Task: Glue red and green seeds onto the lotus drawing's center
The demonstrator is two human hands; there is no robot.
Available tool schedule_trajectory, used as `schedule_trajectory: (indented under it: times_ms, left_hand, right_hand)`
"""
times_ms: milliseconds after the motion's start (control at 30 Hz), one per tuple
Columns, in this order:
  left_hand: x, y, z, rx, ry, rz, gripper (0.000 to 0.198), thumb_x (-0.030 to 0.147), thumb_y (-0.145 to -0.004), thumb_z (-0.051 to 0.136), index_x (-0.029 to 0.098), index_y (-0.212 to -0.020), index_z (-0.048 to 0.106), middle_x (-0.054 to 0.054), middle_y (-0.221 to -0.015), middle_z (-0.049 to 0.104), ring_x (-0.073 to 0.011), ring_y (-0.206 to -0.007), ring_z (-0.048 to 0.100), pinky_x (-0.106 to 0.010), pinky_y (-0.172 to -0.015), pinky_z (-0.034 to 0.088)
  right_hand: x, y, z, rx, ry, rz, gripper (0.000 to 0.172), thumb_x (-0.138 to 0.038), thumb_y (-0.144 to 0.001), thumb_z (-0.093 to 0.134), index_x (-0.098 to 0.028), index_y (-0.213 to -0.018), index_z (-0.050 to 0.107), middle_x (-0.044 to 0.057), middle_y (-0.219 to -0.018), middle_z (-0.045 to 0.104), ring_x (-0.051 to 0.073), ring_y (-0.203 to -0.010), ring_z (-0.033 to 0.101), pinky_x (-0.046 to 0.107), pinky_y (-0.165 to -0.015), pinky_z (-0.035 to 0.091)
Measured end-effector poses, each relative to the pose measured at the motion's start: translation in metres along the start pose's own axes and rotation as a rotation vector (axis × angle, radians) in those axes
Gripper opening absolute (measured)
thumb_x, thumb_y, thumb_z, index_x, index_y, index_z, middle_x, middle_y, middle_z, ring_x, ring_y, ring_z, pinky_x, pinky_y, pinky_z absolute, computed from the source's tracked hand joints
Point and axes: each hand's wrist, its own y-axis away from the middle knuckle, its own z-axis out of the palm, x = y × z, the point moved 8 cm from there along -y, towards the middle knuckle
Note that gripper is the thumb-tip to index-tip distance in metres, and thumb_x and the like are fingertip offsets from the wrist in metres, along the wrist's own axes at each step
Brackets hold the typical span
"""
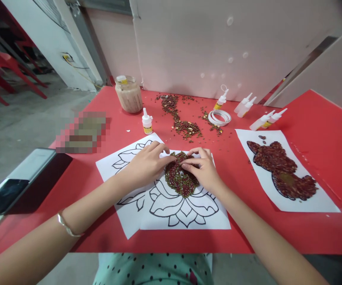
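A mound of red and green beans (176, 182) covers the upper middle of a white sheet (218, 221) with a black lotus outline. My left hand (149, 160) touches the mound's upper left edge, thumb and bent fingers apart. From the right, my right hand (202, 168) rests on the beans. Its thumb and forefinger tips come close together at the middle; whether a bean sits between them is too small to tell. Under the left forearm lies a second lotus sheet (108, 162), partly overlapped by the first.
Loose beans (185, 128) trail behind the sheets. A glue bottle (147, 122) and a jar (129, 95) stand back left. Near a tape roll (228, 118) are several more glue bottles (245, 107). A bean-covered picture (266, 198) lies right; a phone (13, 178) leans left on the red table (277, 233).
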Motion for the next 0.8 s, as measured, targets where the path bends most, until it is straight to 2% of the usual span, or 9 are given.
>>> schedule_trajectory:
  times_ms: [533, 800]
  left_hand:
    - [0.0038, 0.0012, 0.0026, -0.032, -0.031, 0.012, 0.035, 0.007, -0.083, 0.045, 0.018, -0.113, 0.060, -0.011, -0.105, 0.054, -0.0224, -0.094, 0.045, -0.036, -0.079, 0.046]
    - [0.0095, 0.0009, 0.0032, -0.049, -0.042, 0.042, 0.032, 0.009, -0.083, 0.047, 0.020, -0.109, 0.063, -0.010, -0.099, 0.055, -0.0217, -0.089, 0.046, -0.034, -0.074, 0.046]
  right_hand:
    - [-0.0031, 0.0027, 0.0015, -0.010, 0.063, -0.044, 0.008, -0.027, -0.076, 0.070, -0.033, -0.078, 0.075, 0.004, -0.098, 0.059, 0.023, -0.100, 0.047, 0.048, -0.095, 0.039]
    - [-0.0040, 0.0039, 0.0004, 0.008, 0.085, -0.075, 0.009, -0.025, -0.076, 0.069, -0.031, -0.078, 0.075, 0.004, -0.097, 0.060, 0.023, -0.098, 0.047, 0.047, -0.093, 0.040]
